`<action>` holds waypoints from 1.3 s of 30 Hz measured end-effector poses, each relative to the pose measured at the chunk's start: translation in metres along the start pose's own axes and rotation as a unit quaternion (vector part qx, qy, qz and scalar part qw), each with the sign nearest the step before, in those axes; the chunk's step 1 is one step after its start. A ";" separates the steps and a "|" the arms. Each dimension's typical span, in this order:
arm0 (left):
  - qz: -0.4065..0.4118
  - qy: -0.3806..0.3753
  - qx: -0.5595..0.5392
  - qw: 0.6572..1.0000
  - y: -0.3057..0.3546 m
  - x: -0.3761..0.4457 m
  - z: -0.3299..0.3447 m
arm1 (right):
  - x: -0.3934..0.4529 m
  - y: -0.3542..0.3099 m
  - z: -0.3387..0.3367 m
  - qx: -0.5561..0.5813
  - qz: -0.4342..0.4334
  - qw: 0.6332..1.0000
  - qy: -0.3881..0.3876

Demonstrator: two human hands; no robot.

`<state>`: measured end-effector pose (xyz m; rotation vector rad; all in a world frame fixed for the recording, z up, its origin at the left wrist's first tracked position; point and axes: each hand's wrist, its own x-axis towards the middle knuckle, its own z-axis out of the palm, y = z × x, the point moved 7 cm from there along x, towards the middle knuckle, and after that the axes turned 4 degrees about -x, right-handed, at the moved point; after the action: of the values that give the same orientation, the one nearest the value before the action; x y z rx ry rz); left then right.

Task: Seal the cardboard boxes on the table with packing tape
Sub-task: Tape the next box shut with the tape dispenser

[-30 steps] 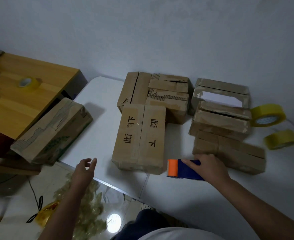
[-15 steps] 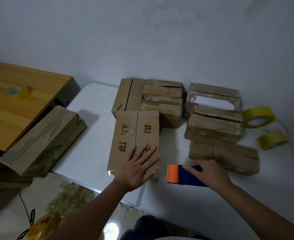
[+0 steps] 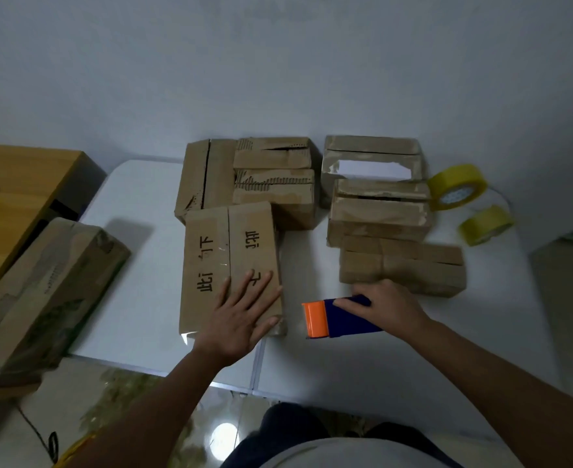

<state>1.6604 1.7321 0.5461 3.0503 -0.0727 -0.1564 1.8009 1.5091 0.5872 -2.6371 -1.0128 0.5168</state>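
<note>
Pinning the lettered box (image 3: 231,265) near the bench's (image 3: 136,265) front edge, left hand (image 3: 241,319) flat and spread. Right hand (image 3: 386,309) gripping the tape dispenser (image 3: 332,317) just beside it. Best keeping flaps pressed shut, starting tape over the near end, running along the centre seam.

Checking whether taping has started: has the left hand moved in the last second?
Yes. The left hand went from off the table's near edge, forward and rightward, onto the lettered box.
</note>
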 end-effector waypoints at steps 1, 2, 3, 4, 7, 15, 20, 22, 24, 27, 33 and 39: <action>-0.001 0.000 -0.002 1.000 0.000 0.000 0.000 | 0.000 0.001 0.001 0.004 0.001 1.000 0.003; 0.001 0.000 -0.002 1.000 0.001 0.000 0.000 | -0.001 0.001 0.001 0.008 0.002 1.000 0.005; 0.004 0.000 -0.001 1.000 0.001 0.000 -0.001 | -0.001 0.002 0.001 0.014 0.002 1.000 0.007; 0.007 -0.001 0.001 1.000 0.001 0.000 -0.001 | -0.002 0.003 0.002 0.020 0.002 1.000 0.007; 0.011 -0.002 0.000 1.000 0.001 0.001 -0.003 | -0.004 0.005 0.000 0.019 0.004 1.000 0.000; -0.067 0.003 -0.013 0.998 0.007 -0.007 -0.001 | -0.001 0.004 0.002 0.015 0.022 0.999 -0.034; -0.089 0.041 -0.062 0.993 0.011 -0.007 -0.014 | 0.008 -0.006 -0.003 0.011 0.018 0.998 -0.062; -0.044 0.038 -0.060 0.996 0.010 -0.002 -0.017 | 0.008 -0.014 -0.006 -0.001 -0.013 0.996 -0.091; -0.032 0.039 -0.059 0.997 0.009 0.000 -0.015 | 0.009 -0.018 -0.008 -0.017 -0.021 0.995 -0.093; -0.029 0.053 -0.051 0.997 0.011 0.000 -0.013 | 0.011 -0.027 -0.005 -0.069 -0.018 0.996 -0.054; -0.027 0.048 -0.044 0.998 0.014 0.002 -0.015 | 0.008 -0.036 0.005 -0.085 0.012 0.996 -0.029; -0.057 0.033 -0.044 0.997 0.015 0.003 -0.014 | 0.013 -0.034 0.006 -0.092 0.066 0.993 -0.036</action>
<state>1.6644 1.7186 0.5609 2.9697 0.1096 -0.0639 1.7876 1.5432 0.5913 -2.8835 -0.9522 0.5781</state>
